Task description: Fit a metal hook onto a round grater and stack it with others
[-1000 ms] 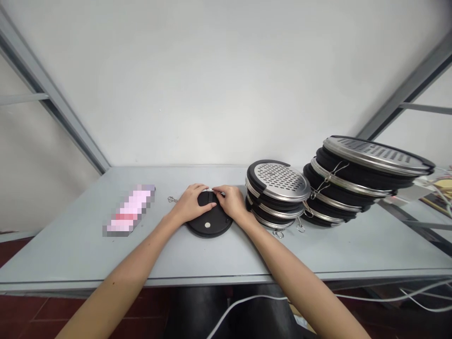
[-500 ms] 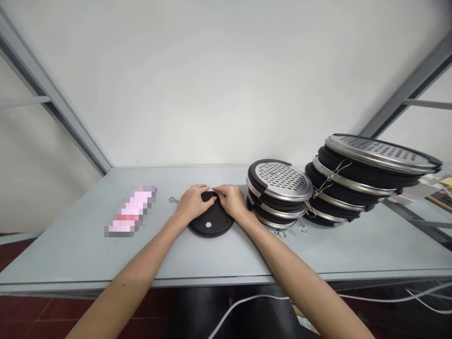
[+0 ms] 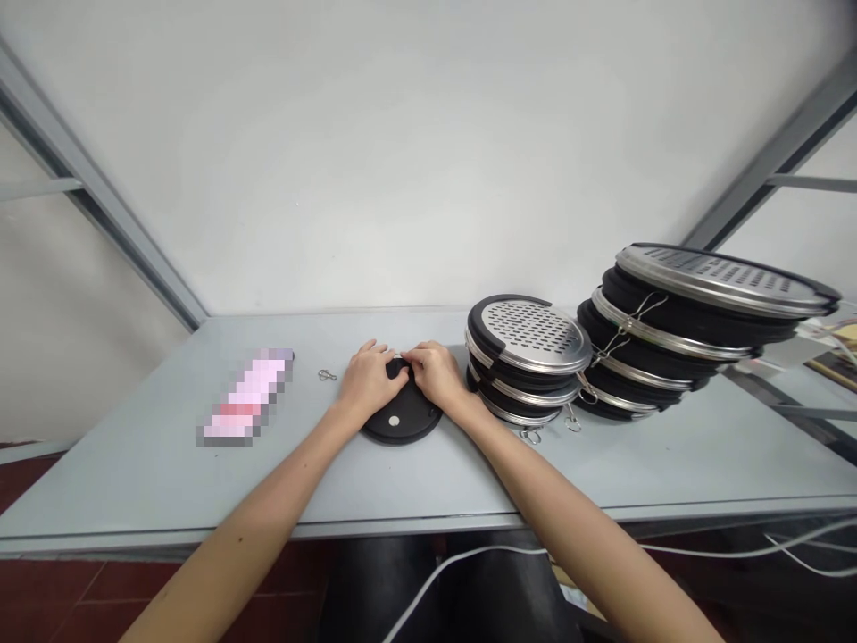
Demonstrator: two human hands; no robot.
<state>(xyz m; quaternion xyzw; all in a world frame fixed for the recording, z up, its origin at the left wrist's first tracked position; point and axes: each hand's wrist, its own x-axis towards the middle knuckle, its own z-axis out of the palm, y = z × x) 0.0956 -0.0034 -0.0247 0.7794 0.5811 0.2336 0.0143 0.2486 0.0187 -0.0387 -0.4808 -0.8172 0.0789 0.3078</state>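
A round black case (image 3: 403, 415) with a small pale dot lies flat on the grey table in front of me. My left hand (image 3: 370, 377) rests on its upper left part, the thumb bent in over the case and some fingers lifted at the far side. On the upper right part is my right hand (image 3: 434, 373), thumb and index finger pinched at the far edge. Both hands grip the case's far rim, where a small light bit shows between the fingertips; its details are too small to tell. A small metal clip (image 3: 327, 375) lies left of my left hand.
A short stack of round black cases with perforated metal tops (image 3: 528, 335) stands close right of my right hand. Farther right, a taller leaning stack (image 3: 676, 335) has wire clips hanging. A blurred pink object (image 3: 247, 397) lies left on the table (image 3: 161, 482).
The view has shifted slightly. My left hand's fingers have lifted and spread a little at the far edge of the case; my right hand stays pinched there.
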